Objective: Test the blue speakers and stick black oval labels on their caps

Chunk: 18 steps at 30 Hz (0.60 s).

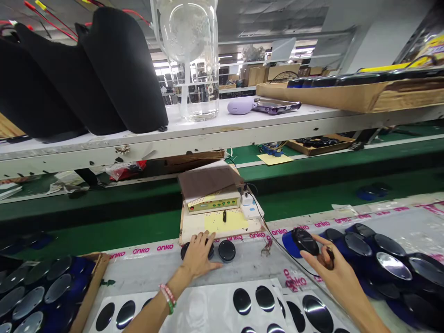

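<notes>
My right hand pinches a blue round device with a dark, glossy top between thumb and forefinger, tilted above the bench. A small black piece is tucked in its curled fingers; its kind is unclear. My left hand lies with fingers stretched over dark round pieces, partly hidden beneath it. Just right of that hand stands another black-topped round piece. White sheets of black round stickers lie in front of me. Behind the left hand sits a small test box with green buttons on a board.
Many blue devices crowd the bench at right and fill a cardboard tray at left. A thin black cable runs from a white power strip toward my right hand. The shelf above holds a clear jug.
</notes>
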{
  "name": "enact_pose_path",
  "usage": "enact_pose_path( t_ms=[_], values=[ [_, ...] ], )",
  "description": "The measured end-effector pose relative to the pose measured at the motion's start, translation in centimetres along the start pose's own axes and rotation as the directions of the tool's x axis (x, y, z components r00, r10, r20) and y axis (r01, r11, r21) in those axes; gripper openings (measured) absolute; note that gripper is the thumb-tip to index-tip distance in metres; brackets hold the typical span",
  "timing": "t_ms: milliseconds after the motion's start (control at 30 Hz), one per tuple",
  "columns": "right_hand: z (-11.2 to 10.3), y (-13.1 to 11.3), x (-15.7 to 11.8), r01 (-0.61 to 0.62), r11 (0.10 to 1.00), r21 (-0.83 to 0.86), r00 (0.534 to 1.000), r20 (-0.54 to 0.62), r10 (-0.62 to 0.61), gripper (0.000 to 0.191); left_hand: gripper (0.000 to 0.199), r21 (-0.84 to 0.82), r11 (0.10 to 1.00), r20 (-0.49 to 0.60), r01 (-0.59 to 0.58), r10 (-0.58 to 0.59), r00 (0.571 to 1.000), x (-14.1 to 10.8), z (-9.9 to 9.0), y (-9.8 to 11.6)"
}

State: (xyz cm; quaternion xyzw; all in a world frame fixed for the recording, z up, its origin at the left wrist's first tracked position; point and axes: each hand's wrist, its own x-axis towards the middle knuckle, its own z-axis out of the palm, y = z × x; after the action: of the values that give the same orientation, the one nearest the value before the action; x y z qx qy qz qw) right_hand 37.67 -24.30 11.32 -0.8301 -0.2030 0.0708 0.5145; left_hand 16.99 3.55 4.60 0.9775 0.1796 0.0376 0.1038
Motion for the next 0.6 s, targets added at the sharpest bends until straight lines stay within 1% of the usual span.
enact_pose_path(
  t_ms=[33,100,167,233,300,333,367,433,467,500,533,567,600],
  values=[
    [0.1,-0.9,-1.0,0.011,0.998,0.059,1.0,0.021,-0.013,0.05,0.094,-0.026,0.999,-0.007,-0.021,0.021,1.0,0.4,0.3,1.0],
    [0.6,-2.8,-2.8,0.036,0.987,0.158,0.997,0.059,-0.046,0.036,0.088,-0.086,0.995,-0.007,-0.059,0.058,0.998,1.2,0.9,2.6],
    [1.3,-4.4,-4.3,0.054,0.968,0.245,0.993,0.088,-0.077,0.042,0.073,-0.145,0.988,-0.011,-0.051,0.049,0.999,1.9,1.3,3.5],
    [1.8,-5.7,-5.6,0.059,0.948,0.311,0.985,0.134,-0.105,0.047,0.064,-0.206,0.978,-0.026,-0.002,-0.004,1.0,2.2,1.0,3.6],
    [2.2,-6.7,-6.7,0.043,0.927,0.373,0.978,0.172,-0.114,0.045,0.067,-0.284,0.958,-0.044,0.043,-0.057,0.997,2.2,0.0,3.6],
    [2.4,-7.1,-7.1,0.033,0.915,0.403,0.977,0.181,-0.115,0.045,0.067,-0.332,0.942,-0.051,0.052,-0.073,0.996,2.0,-0.9,3.8],
    [2.5,-7.4,-7.5,0.023,0.903,0.429,0.976,0.186,-0.114,0.046,0.064,-0.386,0.921,-0.058,0.05,-0.078,0.995,1.6,-1.9,4.2],
    [2.8,-8.2,-8.2,0.003,0.887,0.463,0.973,0.203,-0.109,0.048,0.053,-0.491,0.871,-0.066,0.024,-0.065,0.996,0.4,-4.5,5.6],
    [3.0,-8.6,-8.5,-0.002,0.884,0.468,0.968,0.224,-0.117,0.047,0.051,-0.564,0.826,-0.06,0.003,-0.044,0.997,-0.4,-6.0,6.7],
    [3.2,-9.1,-8.8,0.0,0.886,0.463,0.96,0.247,-0.129,0.045,0.055,-0.642,0.766,-0.049,-0.019,-0.017,0.999,-1.4,-7.4,7.8],
    [3.4,-9.6,-9.0,0.007,0.896,0.444,0.951,0.274,-0.143,0.041,0.06,-0.737,0.675,-0.036,-0.041,0.021,0.999,-2.4,-8.7,8.9],
    [3.6,-10.2,-9.1,0.026,0.914,0.405,0.936,0.31,-0.164,0.037,0.059,-0.873,0.485,-0.028,-0.055,0.063,0.998,-3.3,-9.8,10.0],
    [3.7,-10.8,-9.1,0.066,0.935,0.348,0.918,0.347,-0.194,0.034,0.054,-0.941,0.331,-0.048,-0.07,0.074,0.996,-4.2,-10.7,10.9]
  ],
)
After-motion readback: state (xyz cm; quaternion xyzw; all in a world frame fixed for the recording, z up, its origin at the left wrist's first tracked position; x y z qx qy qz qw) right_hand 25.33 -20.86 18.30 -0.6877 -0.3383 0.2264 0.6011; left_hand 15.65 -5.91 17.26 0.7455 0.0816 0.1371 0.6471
